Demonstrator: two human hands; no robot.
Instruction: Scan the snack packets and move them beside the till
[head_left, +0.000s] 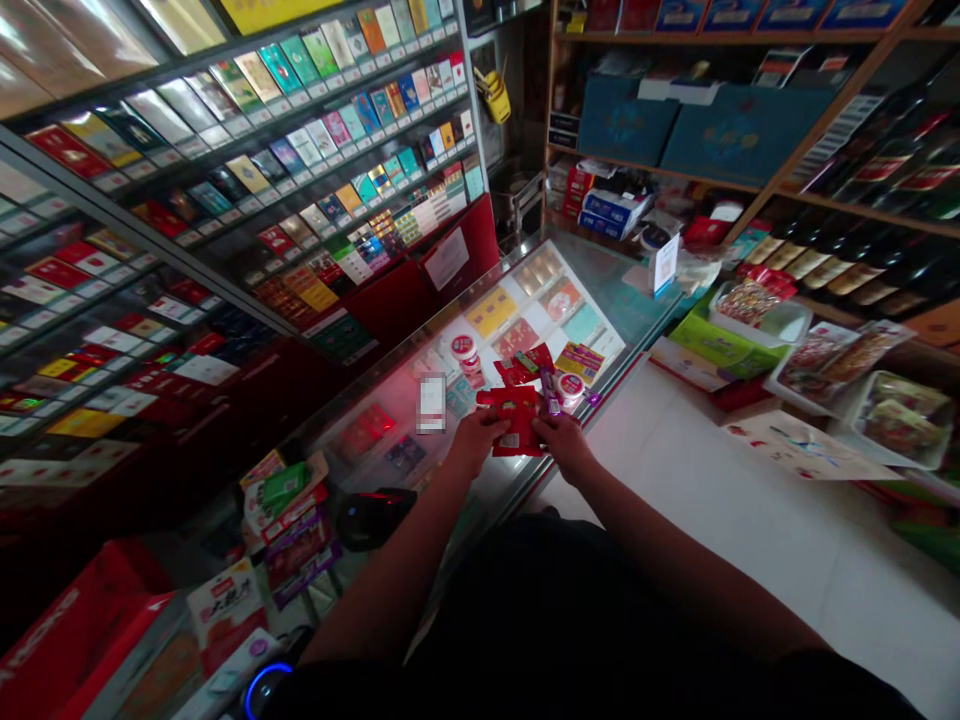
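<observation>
Between my hands is a red snack packet [516,425], held over the glass counter [469,490]. My left hand [480,440] pinches its left side, and my right hand [564,442] grips the right side. Just beyond it lie more red packets [525,364] and a yellow-and-purple packet [581,360]. A small round tub with a red-and-white lid [571,388] stands close to my right hand, with purple-wrapped sweets [551,385] beside it. Another such tub [465,350] stands farther left. A phone-like white rectangle, partly blurred out [431,403], lies left of the packet.
Cigarette shelves [330,130] rise beyond the counter on the left. A dark device [373,518] and snack bags [289,520] lie near my left arm. On the right are white snack trays [761,315] and wine bottles [855,265]. A QR-code stand [664,266] is at the counter's far end.
</observation>
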